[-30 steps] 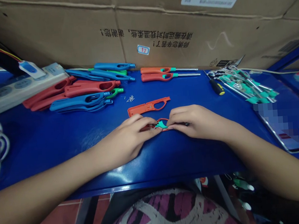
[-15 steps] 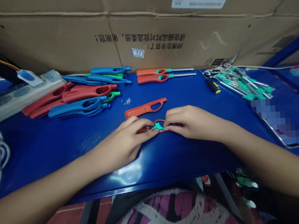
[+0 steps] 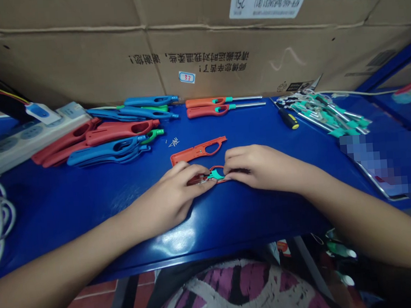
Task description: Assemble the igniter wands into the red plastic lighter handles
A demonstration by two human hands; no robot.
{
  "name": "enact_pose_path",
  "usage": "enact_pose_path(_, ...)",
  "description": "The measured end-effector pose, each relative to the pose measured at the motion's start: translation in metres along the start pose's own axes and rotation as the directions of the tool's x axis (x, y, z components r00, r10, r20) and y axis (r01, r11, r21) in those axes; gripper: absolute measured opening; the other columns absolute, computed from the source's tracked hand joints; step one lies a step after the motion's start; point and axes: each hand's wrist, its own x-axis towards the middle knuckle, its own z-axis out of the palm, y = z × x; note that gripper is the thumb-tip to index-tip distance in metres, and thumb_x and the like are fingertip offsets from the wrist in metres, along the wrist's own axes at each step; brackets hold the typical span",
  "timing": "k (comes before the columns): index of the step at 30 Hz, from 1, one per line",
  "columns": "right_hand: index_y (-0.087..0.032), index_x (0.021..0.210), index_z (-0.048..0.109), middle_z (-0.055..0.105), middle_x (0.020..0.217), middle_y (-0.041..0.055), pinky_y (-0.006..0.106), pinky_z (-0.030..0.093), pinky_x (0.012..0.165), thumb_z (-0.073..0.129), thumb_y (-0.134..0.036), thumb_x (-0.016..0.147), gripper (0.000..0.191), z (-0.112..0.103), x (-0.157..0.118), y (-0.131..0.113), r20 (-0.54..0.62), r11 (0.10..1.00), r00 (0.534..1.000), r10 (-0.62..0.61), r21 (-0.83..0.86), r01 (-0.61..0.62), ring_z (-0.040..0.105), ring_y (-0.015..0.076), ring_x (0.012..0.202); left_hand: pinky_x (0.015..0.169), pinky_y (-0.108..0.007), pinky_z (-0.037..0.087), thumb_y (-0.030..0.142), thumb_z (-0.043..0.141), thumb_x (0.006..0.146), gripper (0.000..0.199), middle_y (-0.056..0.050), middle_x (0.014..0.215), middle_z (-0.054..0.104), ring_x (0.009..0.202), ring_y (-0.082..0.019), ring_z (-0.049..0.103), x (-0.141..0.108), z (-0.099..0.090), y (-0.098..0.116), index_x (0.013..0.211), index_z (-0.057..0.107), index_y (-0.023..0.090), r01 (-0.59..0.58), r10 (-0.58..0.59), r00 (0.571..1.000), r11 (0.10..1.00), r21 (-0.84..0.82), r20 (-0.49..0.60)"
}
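Note:
My left hand (image 3: 180, 188) grips the handle end of an orange lighter casing half (image 3: 219, 167), thumb and fingers closed on its sides. Inside the casing sits a green trigger (image 3: 217, 174) with some small parts beside it that I cannot make out. At the other end, my right hand (image 3: 250, 167) is closed in a pinch on the same casing, its fingertips covering what lies there. Just beyond both hands rests the matching loose casing half (image 3: 191, 153), inner side up. Farther off is a small pile of screws (image 3: 174, 142).
Two lighters with metal tubes (image 3: 207, 111) lie by the cardboard box (image 3: 97, 63). Red and blue casings (image 3: 107, 151) are heaped left, near a power strip (image 3: 31, 133). Rightward are a screwdriver (image 3: 289, 119), a pile of green-and-metal lighter inner parts (image 3: 329, 112) and a phone (image 3: 375, 170).
Both hands keep their hold on the casing, with barely any movement of the fingers. The whole view has shifted slightly.

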Motion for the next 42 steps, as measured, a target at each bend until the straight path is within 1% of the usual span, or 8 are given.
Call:
enact_pose_path(9, -0.02, 0.117, 0.065, 0.065, 0.117, 0.0079, 0.032, 0.047, 0.079, 0.054, -0.034, 0.1, 0.025, -0.005, -0.002, 0.014, -0.096, 0.988, 0.989, -0.11, -0.123, 0.097, 0.062, 0.0216, 0.103, 0.099, -0.044, 0.052, 0.007, 0.046, 0.099, 0.044, -0.014, 0.129, 0.061, 0.118, -0.025, 0.057, 0.002, 0.001, -0.005, 0.138, 0.061, 0.023, -0.02, 0.019, 0.999, 1.0, -0.01, -0.04)
enact_pose_path(16, -0.023, 0.124, 0.067, 0.056, 0.135, 0.0145, 0.049, 0.042, 0.097, 0.047, -0.02, 0.1, 0.031, 0.009, 0.008, 0.03, -0.247, 0.969, 0.968, -0.052, -0.249, -0.011, 0.05, 0.031, 0.12, 0.101, -0.04, 0.055, 0.017, 0.053, 0.101, 0.035, -0.012, 0.129, 0.062, 0.121, -0.022, 0.062, 0.001, 0.005, -0.006, 0.133, 0.064, 0.024, -0.031, 0.023, 0.983, 0.999, -0.037, -0.181)
enact_pose_path(22, -0.02, 0.093, 0.066, 0.057, 0.129, 0.0125, 0.048, 0.043, 0.1, 0.063, -0.02, 0.09, 0.004, 0.009, 0.008, 0.036, -0.294, 0.994, 0.955, 0.045, -0.077, -0.071, 0.055, 0.0284, 0.119, 0.104, -0.041, 0.053, 0.019, 0.056, 0.099, 0.032, -0.012, 0.127, 0.064, 0.121, -0.023, 0.061, 0.002, -0.005, -0.005, 0.13, 0.066, 0.02, 0.056, -0.053, 0.967, 0.998, 0.003, -0.249)
enact_pose_path(27, -0.019, 0.093, 0.06, 0.068, 0.096, 0.006, 0.035, 0.052, 0.08, 0.061, -0.022, 0.092, 0.004, 0.003, 0.006, 0.026, -0.386, 0.977, 0.912, 0.142, 0.204, -0.065, 0.066, 0.019, 0.086, 0.108, -0.045, 0.048, 0.018, 0.059, 0.098, 0.032, -0.012, 0.129, 0.066, 0.12, -0.025, 0.06, 0.002, -0.017, -0.012, 0.129, 0.066, 0.018, 0.118, -0.078, 0.941, 0.988, 0.103, -0.329)
enact_pose_path(31, -0.019, 0.094, 0.059, 0.069, 0.081, 0.0021, 0.028, 0.053, 0.063, 0.065, -0.032, 0.09, 0.015, 0.004, 0.007, 0.017, -0.271, 0.758, 0.892, 0.361, 0.643, -0.111, 0.069, 0.0159, 0.069, 0.107, -0.048, 0.047, 0.022, 0.062, 0.097, 0.036, -0.012, 0.133, 0.065, 0.122, -0.027, 0.06, 0.0, -0.02, -0.017, 0.133, 0.063, 0.02, 0.108, -0.041, 0.94, 0.978, 0.181, -0.339)
enact_pose_path(34, -0.017, 0.101, 0.06, 0.07, 0.09, 0.0052, 0.029, 0.055, 0.064, 0.063, -0.032, 0.091, 0.019, 0.006, 0.006, 0.014, -0.147, 0.636, 0.92, 0.363, 0.76, -0.13, 0.071, 0.0171, 0.072, 0.101, -0.045, 0.052, 0.022, 0.06, 0.098, 0.033, -0.013, 0.127, 0.067, 0.116, -0.026, 0.063, -0.001, -0.02, -0.018, 0.131, 0.063, 0.018, 0.086, -0.014, 0.948, 0.973, 0.213, -0.319)
enact_pose_path(39, -0.017, 0.122, 0.063, 0.067, 0.101, 0.0064, 0.031, 0.052, 0.076, 0.063, -0.029, 0.093, 0.031, 0.005, 0.002, 0.016, -0.246, 0.928, 0.966, 0.085, 0.372, 0.012, 0.065, 0.017, 0.086, 0.089, -0.037, 0.057, 0.024, 0.06, 0.098, 0.03, -0.013, 0.112, 0.07, 0.101, -0.023, 0.067, -0.003, -0.021, -0.013, 0.125, 0.067, 0.013, 0.047, 0.01, 0.961, 0.979, 0.199, -0.276)
enact_pose_path(42, -0.017, 0.121, 0.063, 0.064, 0.103, 0.0066, 0.033, 0.05, 0.084, 0.069, -0.031, 0.091, 0.034, 0.003, 0.001, 0.016, -0.204, 0.978, 0.976, -0.072, 0.176, 0.109, 0.061, 0.0182, 0.093, 0.083, -0.035, 0.058, 0.027, 0.061, 0.097, 0.028, -0.012, 0.107, 0.072, 0.094, -0.022, 0.069, -0.004, -0.022, -0.009, 0.12, 0.069, 0.012, 0.042, 0.001, 0.97, 0.984, 0.174, -0.242)
